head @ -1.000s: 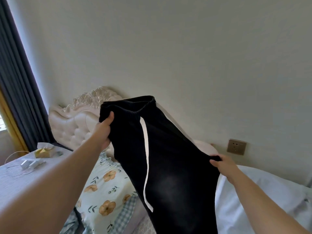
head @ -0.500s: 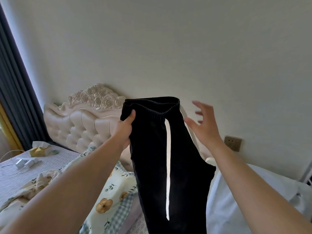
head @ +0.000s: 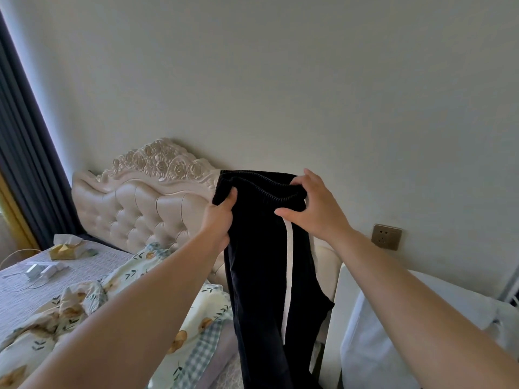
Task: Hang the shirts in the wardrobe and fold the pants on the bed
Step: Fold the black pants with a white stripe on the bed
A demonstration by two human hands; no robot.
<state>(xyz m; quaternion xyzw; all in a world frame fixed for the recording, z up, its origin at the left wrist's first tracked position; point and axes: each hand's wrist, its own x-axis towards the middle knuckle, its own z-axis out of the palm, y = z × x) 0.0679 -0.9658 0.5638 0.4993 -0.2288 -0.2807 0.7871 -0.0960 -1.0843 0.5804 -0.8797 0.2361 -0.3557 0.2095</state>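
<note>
Pants (head: 261, 276) in left grip (head: 217, 220), right grip (head: 313, 210)

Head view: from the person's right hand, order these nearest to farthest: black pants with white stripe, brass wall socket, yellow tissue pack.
1. Black pants, gripped by the right hand itself.
2. Brass wall socket, off to its right.
3. Yellow tissue pack, far left on the bed.

The bed (head: 16, 301) carries a rumpled floral quilt (head: 39, 329), a tissue pack (head: 66, 245) and a small white device (head: 42, 269).
</note>
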